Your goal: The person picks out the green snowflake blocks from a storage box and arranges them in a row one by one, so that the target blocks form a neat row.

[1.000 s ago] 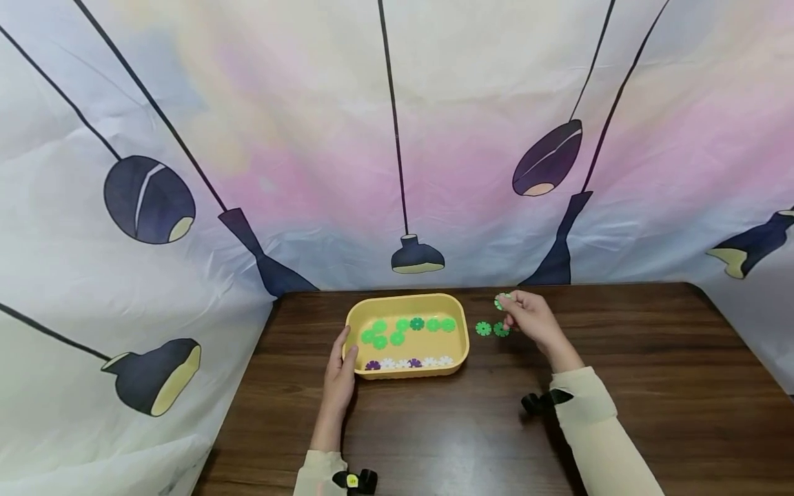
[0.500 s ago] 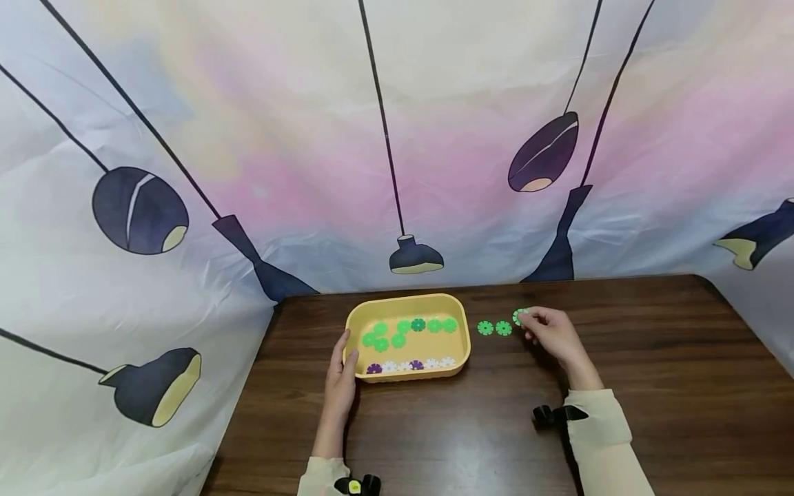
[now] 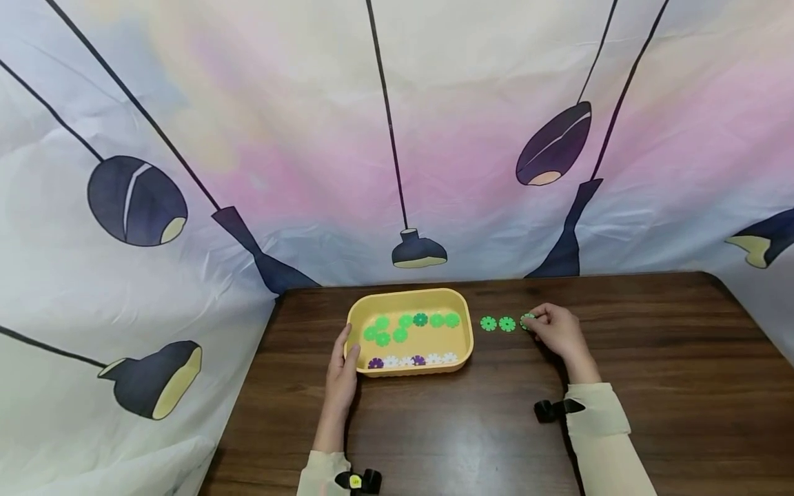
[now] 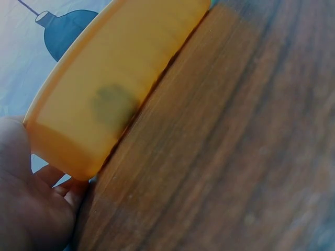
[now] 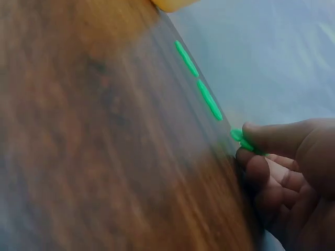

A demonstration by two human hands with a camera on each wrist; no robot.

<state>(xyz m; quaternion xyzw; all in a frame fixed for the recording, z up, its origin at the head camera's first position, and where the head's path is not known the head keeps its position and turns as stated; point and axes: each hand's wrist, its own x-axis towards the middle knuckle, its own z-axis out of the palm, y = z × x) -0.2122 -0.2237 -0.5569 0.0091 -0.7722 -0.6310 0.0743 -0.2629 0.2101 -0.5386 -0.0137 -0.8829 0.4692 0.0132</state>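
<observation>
My left hand (image 3: 340, 372) holds the left end of a yellow plastic tray (image 3: 412, 372), thumb at the near rim and fingers along the outer wall. In the left wrist view the thumb meets the rim of the tray (image 4: 78, 136). Between thumb and fingertips my right hand (image 3: 560, 334) pinches a green snowflake disc (image 5: 242, 139), close over the table to the right of the tray. Two more green discs, one nearer the tray (image 3: 488, 324) and one nearer the hand (image 3: 507, 324), lie flat in a row with it.
Inside the tray lie several light green discs (image 3: 400, 335), one darker green disc (image 3: 420, 319), and white and purple discs (image 3: 375, 363) along the near wall. The brown wooden table (image 3: 459, 427) ends at a fabric backdrop (image 3: 322, 172) printed with lamps.
My right hand has moved right with its green disc and come down level with the row. The two discs on the table and the left hand's hold on the tray stay the same.
</observation>
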